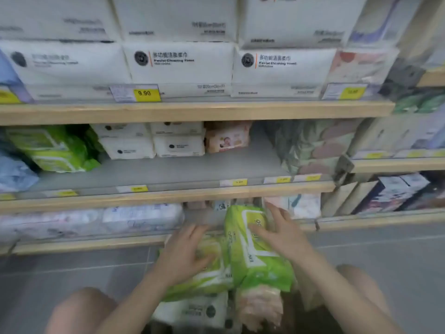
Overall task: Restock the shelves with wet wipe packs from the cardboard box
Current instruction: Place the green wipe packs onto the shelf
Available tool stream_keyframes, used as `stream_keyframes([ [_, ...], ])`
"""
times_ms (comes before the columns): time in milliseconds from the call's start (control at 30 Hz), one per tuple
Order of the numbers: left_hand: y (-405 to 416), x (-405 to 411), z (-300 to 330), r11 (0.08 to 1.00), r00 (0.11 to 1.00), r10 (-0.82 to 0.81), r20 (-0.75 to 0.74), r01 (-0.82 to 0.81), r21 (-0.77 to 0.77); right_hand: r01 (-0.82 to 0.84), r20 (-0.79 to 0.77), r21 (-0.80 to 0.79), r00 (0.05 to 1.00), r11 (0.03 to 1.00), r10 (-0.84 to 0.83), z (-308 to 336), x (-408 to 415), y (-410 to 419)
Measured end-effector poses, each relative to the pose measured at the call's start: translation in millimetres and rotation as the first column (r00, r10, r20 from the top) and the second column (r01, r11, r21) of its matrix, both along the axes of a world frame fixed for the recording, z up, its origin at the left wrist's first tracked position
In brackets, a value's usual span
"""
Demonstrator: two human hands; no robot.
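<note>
Left hand: the left hand [183,254] lies flat, fingers spread and open, palm down on a green wet wipe pack [204,273].
Right hand: the right hand [279,233] is open too, fingers splayed over a second green pack [252,256] that stands tilted, its top end reaching into the bottom shelf [96,244].
Packs between the hands: the two green packs touch side by side; under them, nearer the person, sit a white pack [199,312] and a pink pack [260,307].
Middle shelf [168,196]: above the hands, green packs [50,148] at left, white packs [154,143] behind.
Cardboard box: cannot tell; blurred and covered by the packs.
</note>
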State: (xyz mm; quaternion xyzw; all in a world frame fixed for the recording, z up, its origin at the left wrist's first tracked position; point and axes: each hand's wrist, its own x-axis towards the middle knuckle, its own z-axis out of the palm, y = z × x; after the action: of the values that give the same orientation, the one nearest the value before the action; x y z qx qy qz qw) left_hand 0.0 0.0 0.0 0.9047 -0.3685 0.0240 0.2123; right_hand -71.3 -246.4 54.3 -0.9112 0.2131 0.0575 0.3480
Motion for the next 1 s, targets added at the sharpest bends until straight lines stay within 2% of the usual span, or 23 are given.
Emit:
stream_keyframes([
  [67, 8, -12, -5, 0.977, 0.989, 0.03, -0.148, 0.002, 0.215, 0.031, -0.114, 0.094, 0.993, 0.995, -0.02, -2, -7, 8],
  [133, 16, -19, -14, 0.915, 0.974, 0.047, -0.221, 0.046, 0.401, 0.033, -0.217, 0.139, 0.976, 0.99, -0.002, -9, -14, 17],
  [300, 11, -12, -17, 0.874, 0.99, -0.004, -0.144, 0.074, 0.481, 0.058, -0.258, 0.069, 0.965, 0.996, -0.039, -14, -8, 28],
  [500, 8, -16, -12, 0.874, 0.995, -0.006, -0.1, 0.054, 0.484, 0.101, -0.172, 0.079, 0.981, 0.992, -0.086, -13, -14, 27],
  [667, 22, -15, 1, 0.927, 0.993, -0.047, 0.105, 0.005, 0.376, 0.035, -0.111, 0.075, 0.993, 0.997, -0.027, 16, -14, 1],
  [800, 45, 11, 37, 0.953, 0.981, 0.043, 0.189, -0.097, 0.288, -0.019, 0.022, -0.027, 1.0, 0.999, 0.02, 50, -2, -4],
  [900, 67, 35, 53, 0.937, 0.951, 0.12, 0.286, -0.203, 0.283, -0.077, 0.113, -0.173, 0.989, 0.982, 0.098, 70, 19, 5],
  [1000, 90, 50, 51, 0.921, 0.937, 0.174, 0.301, -0.263, 0.288, -0.112, 0.14, -0.268, 0.978, 0.957, 0.154, 72, 36, 15],
])
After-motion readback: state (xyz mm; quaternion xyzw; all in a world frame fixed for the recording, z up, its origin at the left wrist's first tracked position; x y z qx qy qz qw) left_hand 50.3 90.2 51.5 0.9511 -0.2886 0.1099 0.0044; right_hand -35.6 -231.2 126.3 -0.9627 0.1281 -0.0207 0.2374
